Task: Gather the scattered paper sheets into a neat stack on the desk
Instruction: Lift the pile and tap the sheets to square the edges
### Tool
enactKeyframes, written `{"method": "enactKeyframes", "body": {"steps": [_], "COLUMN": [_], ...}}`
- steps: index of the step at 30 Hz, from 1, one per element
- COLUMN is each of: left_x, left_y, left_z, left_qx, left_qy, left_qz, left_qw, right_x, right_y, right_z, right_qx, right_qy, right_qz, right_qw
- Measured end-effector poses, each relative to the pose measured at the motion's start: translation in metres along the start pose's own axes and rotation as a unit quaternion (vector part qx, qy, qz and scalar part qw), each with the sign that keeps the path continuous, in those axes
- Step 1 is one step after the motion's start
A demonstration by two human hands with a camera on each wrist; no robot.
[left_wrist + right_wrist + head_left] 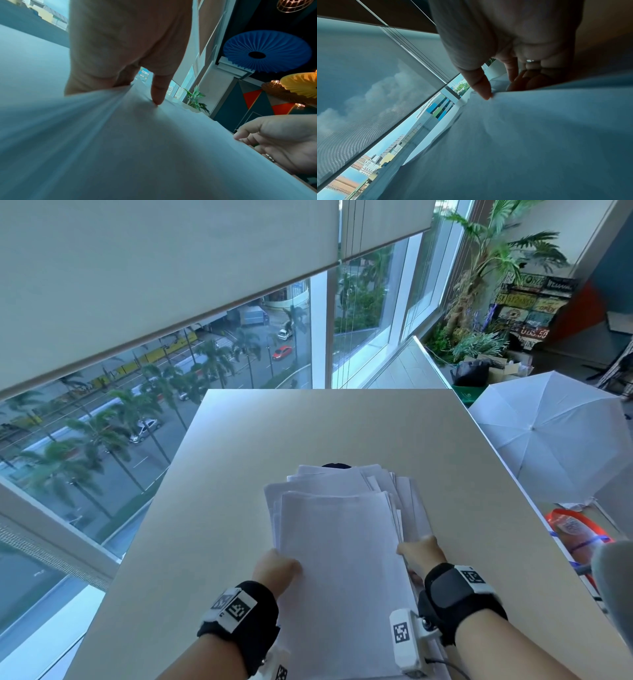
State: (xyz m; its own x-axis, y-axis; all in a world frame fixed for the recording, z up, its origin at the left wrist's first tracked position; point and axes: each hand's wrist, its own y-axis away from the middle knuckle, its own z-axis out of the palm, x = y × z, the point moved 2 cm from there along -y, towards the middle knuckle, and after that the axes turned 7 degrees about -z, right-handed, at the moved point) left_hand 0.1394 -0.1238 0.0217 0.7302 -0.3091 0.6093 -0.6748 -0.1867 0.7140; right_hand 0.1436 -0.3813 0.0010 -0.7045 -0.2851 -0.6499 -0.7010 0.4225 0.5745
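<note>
A pile of white paper sheets point(342, 546) lies lengthwise on the beige desk point(308, 433), its far edges fanned out unevenly. My left hand point(278, 568) grips the pile's left edge; in the left wrist view the thumb point(157, 94) presses on top of the sheets point(137, 148) while the fingers go underneath. On the opposite edge my right hand point(418, 551) holds the pile. The right wrist view shows its thumb point(482, 86) on the paper point(539, 135) and its fingers curled below the edge. The right hand point(283, 142) also shows in the left wrist view.
A small dark object point(337, 465) peeks out behind the pile's far end. An open white umbrella point(548, 436) and an orange item point(579, 529) sit off the desk's right side. Windows run along the left and far sides; plants point(479, 302) stand at the far right.
</note>
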Motion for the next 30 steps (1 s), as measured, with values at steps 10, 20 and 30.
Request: {"method": "enactKeyframes", "body": {"steps": [10, 20, 30], "left_x": [-0.016, -0.022, -0.01], "left_y": [0.0, 0.001, -0.004], "left_z": [-0.03, -0.054, -0.037], "left_qx": [0.063, 0.06, 0.08], "left_qy": [0.095, 0.006, -0.089], "left_qz": [0.069, 0.051, 0.035], "left_qw": [0.991, 0.997, 0.992], "right_x": [-0.007, -0.014, -0.014], "right_y": [0.016, 0.014, 0.013], "right_z": [0.009, 0.008, -0.002], "right_qx": [-0.06, -0.005, 0.014], "right_qy": [0.022, 0.05, 0.037], "right_qz": [-0.057, -0.017, 0.036], "right_qw": [0.996, 0.999, 0.999]}}
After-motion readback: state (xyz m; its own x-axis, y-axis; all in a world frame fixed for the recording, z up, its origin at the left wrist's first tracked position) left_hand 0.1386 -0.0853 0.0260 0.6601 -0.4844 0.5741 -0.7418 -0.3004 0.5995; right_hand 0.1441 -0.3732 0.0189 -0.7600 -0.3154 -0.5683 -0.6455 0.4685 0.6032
